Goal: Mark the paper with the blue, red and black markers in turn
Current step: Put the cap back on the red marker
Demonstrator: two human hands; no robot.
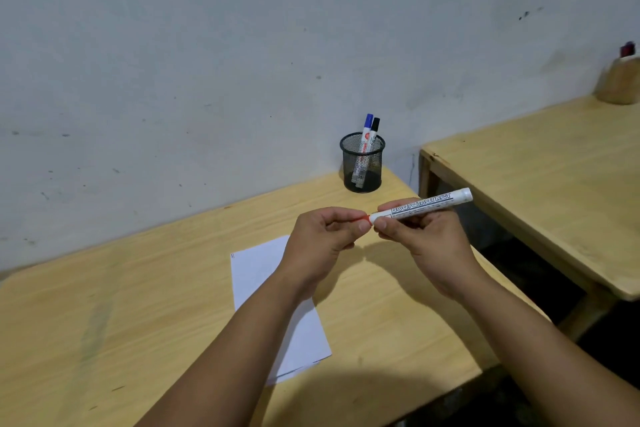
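Note:
My right hand (420, 236) grips the white barrel of the red marker (433, 205), held level above the table. My left hand (322, 236) pinches the marker's red cap (360, 217) at the left end; only a sliver of red shows between the fingers. Whether the cap is on or just off I cannot tell. Below my left forearm lies the white sheet of paper (256, 270), partly hidden. The blue marker (367, 125) and the black marker (374, 128) stand capped in a black mesh cup (362, 166) at the table's far edge.
The wooden table (138, 305) runs up against a grey wall. A second wooden table (540, 177) stands to the right, across a dark gap, with a tan holder (620, 83) at its far corner.

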